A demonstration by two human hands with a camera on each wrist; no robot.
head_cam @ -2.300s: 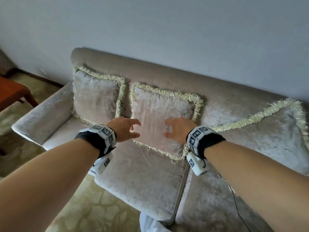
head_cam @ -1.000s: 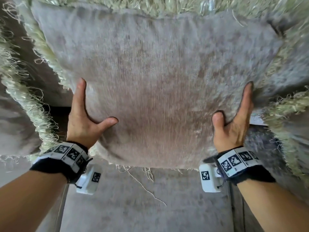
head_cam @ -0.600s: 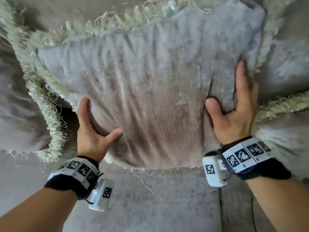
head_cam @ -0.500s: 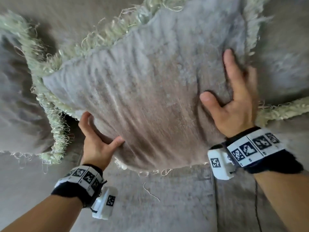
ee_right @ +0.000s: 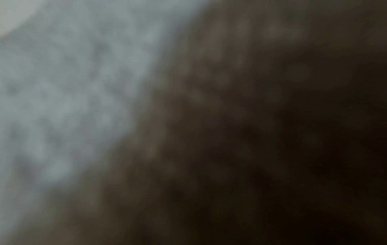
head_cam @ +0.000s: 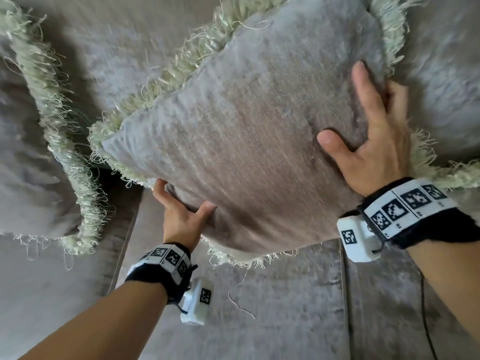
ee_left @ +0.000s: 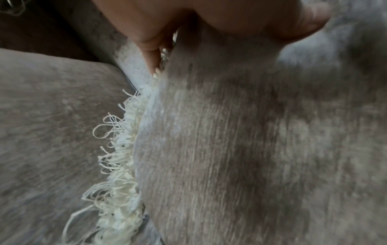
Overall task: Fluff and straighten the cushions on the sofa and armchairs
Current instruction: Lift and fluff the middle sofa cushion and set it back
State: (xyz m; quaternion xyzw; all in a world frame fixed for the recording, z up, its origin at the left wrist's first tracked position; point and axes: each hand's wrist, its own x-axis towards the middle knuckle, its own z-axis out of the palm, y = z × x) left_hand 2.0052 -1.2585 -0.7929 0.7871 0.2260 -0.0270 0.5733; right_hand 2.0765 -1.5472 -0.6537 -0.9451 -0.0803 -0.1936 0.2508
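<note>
A grey-pink velvet cushion (head_cam: 246, 141) with a pale green fringe fills the middle of the head view, lifted off the sofa seat (head_cam: 272, 307) and tilted with its right side higher. My left hand (head_cam: 181, 214) grips its lower left corner, thumb on the front and fingers behind. My right hand (head_cam: 371, 141) holds the right edge, with the thumb and one finger on the front and the others wrapped behind. The left wrist view shows the cushion (ee_left: 251, 149), its fringe (ee_left: 119, 157) and my left hand (ee_left: 188, 19) at the corner. The right wrist view is only blurred dark fabric.
A second fringed cushion (head_cam: 23, 178) leans at the left and a third cushion (head_cam: 446, 74) at the right, both close to the held one. The sofa backrest (head_cam: 117, 48) is behind. A thin black cable (head_cam: 426, 320) runs down by my right forearm.
The cushion came off the backrest and is now turned, its left side dropping and its right side rising. My left hand slid to the lower corner; my right hand moved up.
</note>
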